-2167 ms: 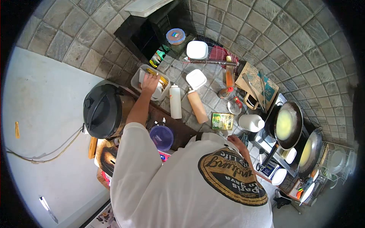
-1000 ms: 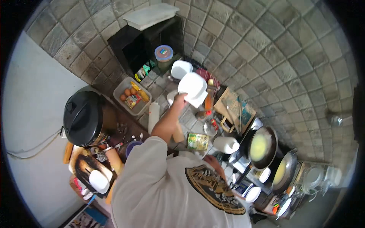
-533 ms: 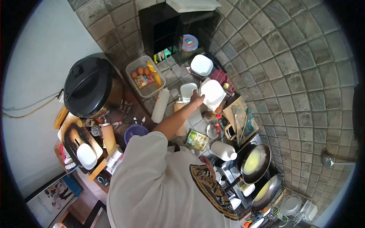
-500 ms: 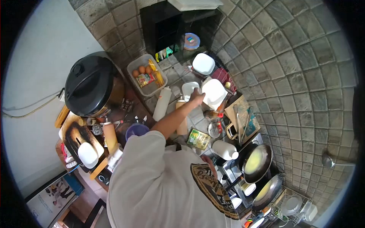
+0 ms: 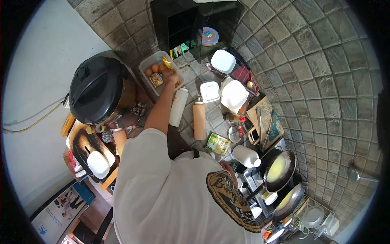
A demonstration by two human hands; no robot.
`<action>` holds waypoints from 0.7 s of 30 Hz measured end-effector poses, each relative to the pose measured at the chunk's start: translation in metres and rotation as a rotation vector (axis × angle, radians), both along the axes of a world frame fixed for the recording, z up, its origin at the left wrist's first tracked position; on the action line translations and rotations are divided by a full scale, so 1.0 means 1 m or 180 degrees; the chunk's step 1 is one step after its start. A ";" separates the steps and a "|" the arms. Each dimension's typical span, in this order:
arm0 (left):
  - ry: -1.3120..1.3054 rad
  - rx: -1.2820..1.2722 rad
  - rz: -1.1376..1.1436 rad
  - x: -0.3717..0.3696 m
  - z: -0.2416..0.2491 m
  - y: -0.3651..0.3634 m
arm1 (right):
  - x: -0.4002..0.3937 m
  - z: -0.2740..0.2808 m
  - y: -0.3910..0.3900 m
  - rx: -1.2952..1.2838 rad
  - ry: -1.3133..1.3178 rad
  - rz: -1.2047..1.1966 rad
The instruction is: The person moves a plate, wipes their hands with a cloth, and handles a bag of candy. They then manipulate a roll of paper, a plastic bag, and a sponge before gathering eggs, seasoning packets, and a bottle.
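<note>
My left hand (image 5: 170, 77) reaches down into a clear plastic box (image 5: 147, 84) at the upper left. Inside it lie several brown eggs (image 5: 155, 68), a small colourful packet (image 5: 156, 80) and yellow packets (image 5: 167, 62). The fingers point down among these and are largely hidden, so their grip does not show. Just right of the box are a white squeeze bottle (image 5: 178, 106) and an orange-tan squeeze bottle (image 5: 199, 120). A small white square container (image 5: 210, 92) stands beyond them. My right hand is out of sight; only a bit of arm shows beside the shirt.
Two pans (image 5: 280, 171) with yellow contents sit on the stove at right. Nearer are a white jug (image 5: 246, 156) and a green-yellow packet (image 5: 218, 144). Larger white containers (image 5: 234, 96) stand by the tiled wall. A big black-lidded pot (image 5: 97, 89) stands at left.
My left hand has moved left from beside the white square containers into the egg box. The whole view has shifted slightly. The bottles and pans stay in place.
</note>
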State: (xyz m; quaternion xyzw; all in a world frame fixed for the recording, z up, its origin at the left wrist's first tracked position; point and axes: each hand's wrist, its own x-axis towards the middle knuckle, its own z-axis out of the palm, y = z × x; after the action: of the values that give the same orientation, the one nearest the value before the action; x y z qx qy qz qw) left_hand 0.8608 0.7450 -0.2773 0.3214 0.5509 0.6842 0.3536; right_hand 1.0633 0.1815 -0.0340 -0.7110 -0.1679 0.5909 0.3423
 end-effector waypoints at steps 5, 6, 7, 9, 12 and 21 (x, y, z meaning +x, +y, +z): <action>0.2727 -0.1414 -0.1096 -0.007 0.104 -0.025 | -0.018 0.058 0.020 -0.0215 -0.0070 -0.0186; 0.2730 -0.1406 -0.1112 -0.005 0.115 -0.032 | -0.020 0.068 0.023 -0.0243 -0.0143 -0.0131; 0.1823 -0.1623 -0.1287 -0.004 0.131 -0.039 | -0.023 0.073 0.026 -0.0273 -0.0210 -0.0075; 0.0920 -0.1816 -0.1449 -0.005 0.140 -0.042 | -0.021 0.073 0.028 -0.0373 -0.0139 0.0009; 0.1213 -0.2263 -0.1825 -0.003 0.155 -0.039 | -0.028 0.097 0.041 -0.0434 -0.0278 0.0162; 0.2525 -0.1846 -0.0975 0.020 0.292 -0.105 | -0.017 0.063 0.033 -0.0299 -0.0530 0.0354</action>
State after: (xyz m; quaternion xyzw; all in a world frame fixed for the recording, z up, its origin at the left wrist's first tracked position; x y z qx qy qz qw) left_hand 0.8807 0.6396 0.0148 0.5220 0.7563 0.2691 0.2882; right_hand 1.0461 0.2150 0.0286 -0.7625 -0.2070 0.5551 0.2601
